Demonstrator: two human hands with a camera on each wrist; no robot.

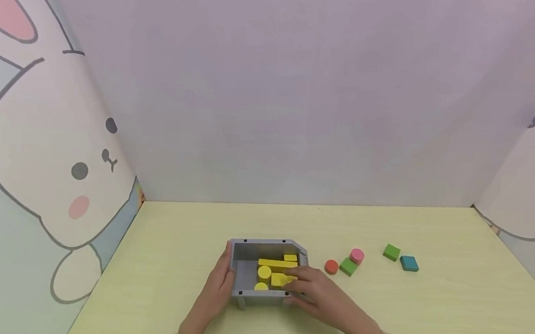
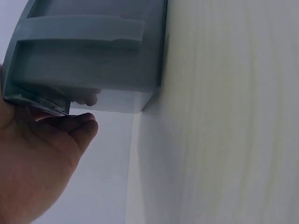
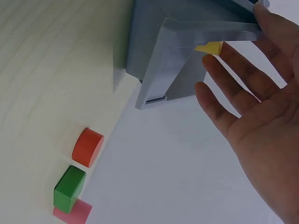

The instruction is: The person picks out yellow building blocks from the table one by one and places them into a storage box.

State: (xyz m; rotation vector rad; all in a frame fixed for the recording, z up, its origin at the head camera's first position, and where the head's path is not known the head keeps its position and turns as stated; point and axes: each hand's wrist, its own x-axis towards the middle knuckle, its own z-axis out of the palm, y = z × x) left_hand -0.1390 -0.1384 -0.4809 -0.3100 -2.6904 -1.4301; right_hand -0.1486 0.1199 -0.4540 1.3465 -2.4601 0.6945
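A small grey bin sits near the front of the table, with several yellow blocks inside. My left hand lies along the bin's left wall, its fingers extended against the outside; the left wrist view shows this hand beside the grey plastic. At the bin's right end, my right hand reaches over the wall, its fingertips at a rectangular yellow block. In the right wrist view its fingers are spread and loosely bent. A long yellow bar and a yellow cylinder lie close by.
Right of the bin lie a red disc, a green block and a pink cylinder. Farther right are another green block and a blue block. A pale wall rises behind the table.
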